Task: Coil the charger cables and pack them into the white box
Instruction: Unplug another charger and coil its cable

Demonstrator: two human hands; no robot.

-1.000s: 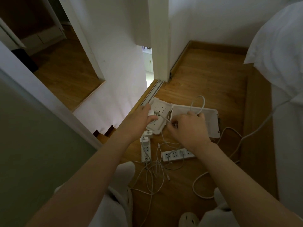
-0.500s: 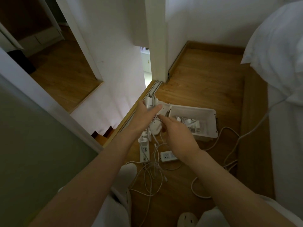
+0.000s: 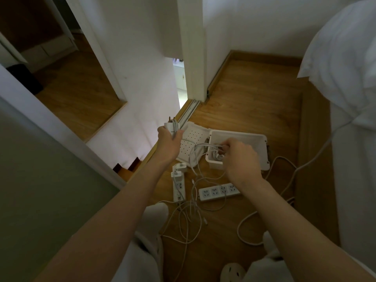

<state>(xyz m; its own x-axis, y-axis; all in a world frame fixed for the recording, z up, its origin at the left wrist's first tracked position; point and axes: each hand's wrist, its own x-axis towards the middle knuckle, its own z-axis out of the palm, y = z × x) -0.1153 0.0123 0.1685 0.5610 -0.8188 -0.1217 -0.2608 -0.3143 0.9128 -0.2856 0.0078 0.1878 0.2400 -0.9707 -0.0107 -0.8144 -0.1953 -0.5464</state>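
The charger cable [image 3: 216, 155] sits in loops at the left end of the white box [image 3: 253, 139], pinched by the right hand [image 3: 242, 161], while the left hand [image 3: 169, 140] grips a plug [image 3: 170, 127] beside the lid [image 3: 192, 139]. Keep the loops tight and lower the plug in gently. Loose cables [image 3: 192, 209] and power strips [image 3: 218, 191] on the floor nearby could snag.

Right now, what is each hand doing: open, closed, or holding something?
Left hand: closed around a charger plug, prongs pointing up.
Right hand: pinching a bunch of cables at the opening of the white box.
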